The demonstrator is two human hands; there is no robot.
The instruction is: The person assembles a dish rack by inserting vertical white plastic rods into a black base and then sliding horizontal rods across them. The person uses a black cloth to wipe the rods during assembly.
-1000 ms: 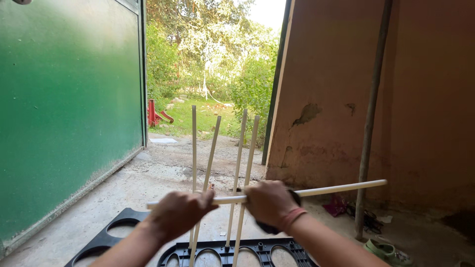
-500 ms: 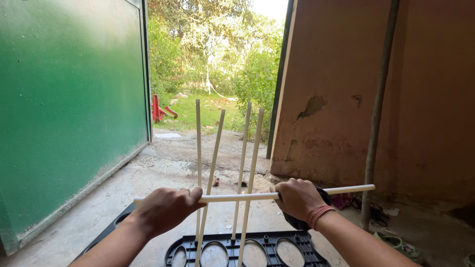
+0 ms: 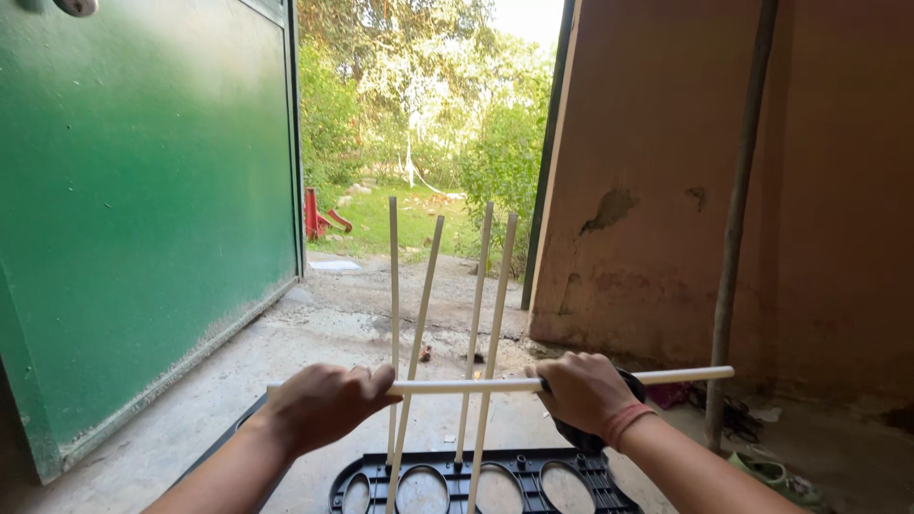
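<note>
Your left hand is curled around the left end of a pale horizontal rod, fingers closed on it. Your right hand is fisted on the same rod further right, and something dark shows under that palm; the rod's free end juts past it toward the wall. Four upright sticks cross the rod between your hands, rising from a black ringed frame on the floor below.
</note>
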